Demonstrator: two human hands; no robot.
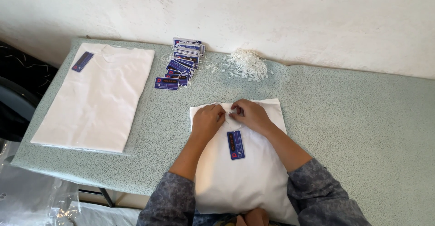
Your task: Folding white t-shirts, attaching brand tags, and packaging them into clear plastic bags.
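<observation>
Tag [235, 145] long axis points toward garment [247, 171] collar, seemingly pinched by hands [231, 115].

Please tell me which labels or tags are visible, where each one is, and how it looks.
Tag: on the white folded cloth under both hands; blue rectangle, red mark.
Tag: on the left folded stack, far corner; same blue rectangle.
Tag pile: near the wall, blue cards with white strings.

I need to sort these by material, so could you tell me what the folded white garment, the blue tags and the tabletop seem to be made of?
Folded white garment: soft matte cloth, likely cotton knit; it creases.
Blue tags: stiff printed card, probably; flat with sharp edges.
Tabletop: speckled grey-green laminate or vinyl, smooth, faintly sheened.
</observation>
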